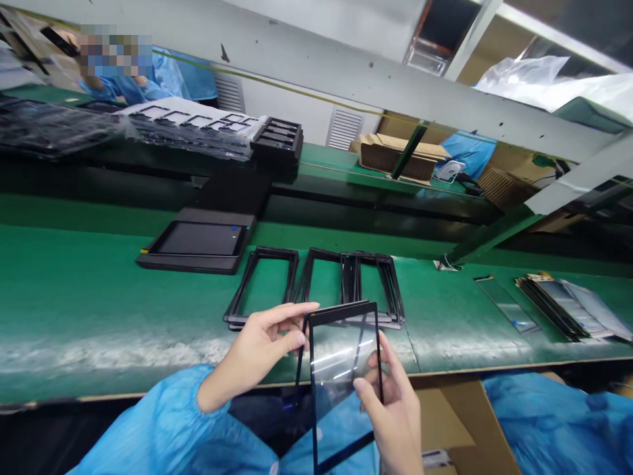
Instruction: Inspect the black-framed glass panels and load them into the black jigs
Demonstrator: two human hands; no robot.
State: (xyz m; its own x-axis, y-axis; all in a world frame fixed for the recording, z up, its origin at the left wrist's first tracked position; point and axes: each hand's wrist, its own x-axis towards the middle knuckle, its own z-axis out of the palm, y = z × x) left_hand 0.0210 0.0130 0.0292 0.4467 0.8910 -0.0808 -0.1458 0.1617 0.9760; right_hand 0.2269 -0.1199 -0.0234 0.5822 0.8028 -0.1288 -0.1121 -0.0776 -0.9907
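Observation:
A clear glass panel with a black border [341, 356] is held upright above the front edge of the bench. My right hand [393, 402] grips its right side, the thumb over the front face and the fingers behind. At the upper left, my left hand [267, 340] pinches a thin black frame [300, 363], which stands just behind the glass panel and partly hidden by it. Stacks of black rectangular frames [262, 287] lie on the green bench [188, 310] beyond my hands. To their left, a dark screen panel [200, 239] rests on a black tray [190, 264].
Several thin panels [568, 307] are fanned out at the right, beside a single glass strip [509, 305]. A green post [489, 234] rises from the bench. The back shelf bears wrapped stacks [192, 128] and cardboard dividers [400, 158]. Another person in blue [168, 72] is at the far left.

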